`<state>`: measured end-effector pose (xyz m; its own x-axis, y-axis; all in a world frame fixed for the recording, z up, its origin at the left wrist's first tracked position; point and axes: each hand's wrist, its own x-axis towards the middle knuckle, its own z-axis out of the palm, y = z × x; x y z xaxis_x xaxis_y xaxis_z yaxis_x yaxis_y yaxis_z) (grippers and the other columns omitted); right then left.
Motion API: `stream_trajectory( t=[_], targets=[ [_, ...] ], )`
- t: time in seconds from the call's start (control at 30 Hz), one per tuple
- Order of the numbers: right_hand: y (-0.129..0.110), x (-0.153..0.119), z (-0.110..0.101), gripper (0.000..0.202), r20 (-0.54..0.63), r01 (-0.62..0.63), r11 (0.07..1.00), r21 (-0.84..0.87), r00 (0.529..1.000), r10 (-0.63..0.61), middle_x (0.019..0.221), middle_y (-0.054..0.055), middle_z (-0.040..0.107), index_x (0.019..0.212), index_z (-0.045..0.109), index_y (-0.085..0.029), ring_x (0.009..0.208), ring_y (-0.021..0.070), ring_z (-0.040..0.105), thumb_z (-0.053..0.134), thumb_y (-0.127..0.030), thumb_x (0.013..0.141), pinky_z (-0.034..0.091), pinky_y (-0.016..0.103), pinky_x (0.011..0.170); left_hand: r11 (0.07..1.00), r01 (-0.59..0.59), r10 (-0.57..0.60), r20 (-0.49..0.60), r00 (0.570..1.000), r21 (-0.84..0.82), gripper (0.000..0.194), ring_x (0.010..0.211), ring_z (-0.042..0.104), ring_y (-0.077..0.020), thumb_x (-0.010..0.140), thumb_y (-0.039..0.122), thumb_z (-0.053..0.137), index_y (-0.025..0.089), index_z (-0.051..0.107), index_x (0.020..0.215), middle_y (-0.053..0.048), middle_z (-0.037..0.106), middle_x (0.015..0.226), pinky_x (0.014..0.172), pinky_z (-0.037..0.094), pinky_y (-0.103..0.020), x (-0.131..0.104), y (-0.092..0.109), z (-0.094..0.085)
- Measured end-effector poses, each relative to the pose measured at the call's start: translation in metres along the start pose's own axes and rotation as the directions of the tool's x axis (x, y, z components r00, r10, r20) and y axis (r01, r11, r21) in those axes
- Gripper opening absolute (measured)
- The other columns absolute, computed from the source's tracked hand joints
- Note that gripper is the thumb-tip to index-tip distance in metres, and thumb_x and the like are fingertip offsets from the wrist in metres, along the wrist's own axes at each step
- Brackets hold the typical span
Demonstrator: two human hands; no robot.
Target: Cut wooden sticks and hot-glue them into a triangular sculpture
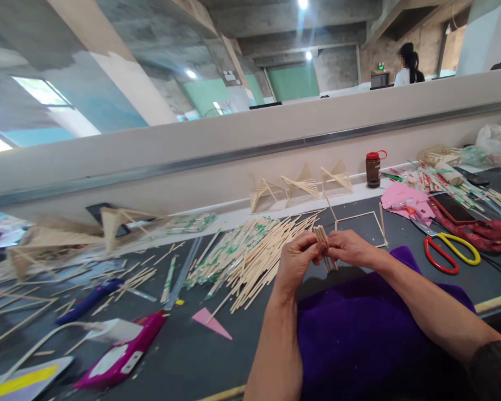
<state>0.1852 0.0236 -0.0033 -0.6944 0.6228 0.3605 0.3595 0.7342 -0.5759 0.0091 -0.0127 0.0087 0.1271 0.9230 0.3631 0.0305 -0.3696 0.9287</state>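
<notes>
A small bundle of short wooden sticks (320,234) stands roughly upright between my two hands, above the near edge of the dark table. My left hand (297,257) pinches it from the left with closed fingers. From the right, the fingers of my right hand (354,248) are closed on the same bundle, hiding its middle. Just behind my right hand lies a thin stick frame (357,216) with uprights at its corners. To the left is a large pile of loose sticks (256,273), some in clear and green wrappers. Purple cloth (350,328) lies below my wrists.
Three stick structures (303,186) stand along the wall, left of a red-capped bottle (373,170). Red-and-yellow-handled scissors (459,249) lie right, near pink paper (407,200). A magenta power strip (125,351), a blue-handled tool (89,302) and a pink triangle (212,324) lie left.
</notes>
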Motion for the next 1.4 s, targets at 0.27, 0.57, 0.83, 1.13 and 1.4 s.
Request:
stream_trajectory(
  t=[0.27,0.57,0.83,1.13,1.4],
  targets=[
    [0.002,-0.001,0.0,0.027,0.019,0.028,1.0,-0.004,0.999,-0.028,0.086,0.003,0.061,0.095,0.076,-0.018,0.076,0.012,0.058,0.051,-0.024,0.103,0.044,0.024,0.073,0.999,-0.024,0.024,-0.015,1.0,0.032,0.015,0.049,0.051,-0.0078,0.074,0.033,0.081,0.018,0.08,0.072,0.0,0.061,0.068,0.043,0.042,-0.02,-0.002,-0.002,0.001],
    [0.004,-0.002,-0.006,0.029,0.054,0.036,0.999,0.027,0.998,-0.037,0.089,0.005,0.067,0.093,0.075,-0.016,0.076,0.0129,0.06,0.049,-0.025,0.104,0.044,0.025,0.074,1.0,0.005,-0.004,-0.059,0.998,0.008,0.014,0.048,0.053,-0.0076,0.071,0.032,0.082,0.019,0.08,0.074,0.001,0.061,0.067,0.044,0.043,-0.02,0.001,0.0,0.008],
    [0.006,0.001,-0.005,0.029,0.044,-0.003,1.0,0.026,0.999,0.002,0.09,0.004,0.066,0.096,0.076,-0.017,0.075,0.0118,0.058,0.049,-0.026,0.104,0.043,0.023,0.071,0.999,0.011,-0.007,-0.111,0.994,0.032,0.018,0.049,0.052,-0.0078,0.069,0.034,0.081,0.017,0.078,0.075,0.001,0.061,0.063,0.045,0.045,-0.02,0.002,0.004,0.011],
    [0.006,0.001,-0.009,0.028,0.064,-0.022,1.0,-0.021,0.998,0.023,0.096,0.005,0.064,0.099,0.078,-0.019,0.083,0.0143,0.059,0.052,-0.028,0.103,0.043,0.024,0.077,0.995,-0.025,0.035,-0.104,0.994,0.093,0.013,0.049,0.051,-0.0073,0.071,0.031,0.077,0.018,0.079,0.073,0.0,0.064,0.066,0.044,0.043,-0.02,0.002,0.005,0.01],
    [0.003,0.001,-0.009,0.028,0.044,0.022,0.999,-0.038,0.999,-0.02,0.098,0.005,0.069,0.093,0.076,-0.018,0.086,0.0155,0.059,0.051,-0.028,0.103,0.041,0.025,0.078,0.997,-0.025,0.029,-0.068,0.997,0.071,0.022,0.054,0.055,-0.0094,0.07,0.037,0.081,0.017,0.082,0.08,-0.002,0.064,0.073,0.047,0.048,-0.021,0.002,0.002,0.007]
  ],
)
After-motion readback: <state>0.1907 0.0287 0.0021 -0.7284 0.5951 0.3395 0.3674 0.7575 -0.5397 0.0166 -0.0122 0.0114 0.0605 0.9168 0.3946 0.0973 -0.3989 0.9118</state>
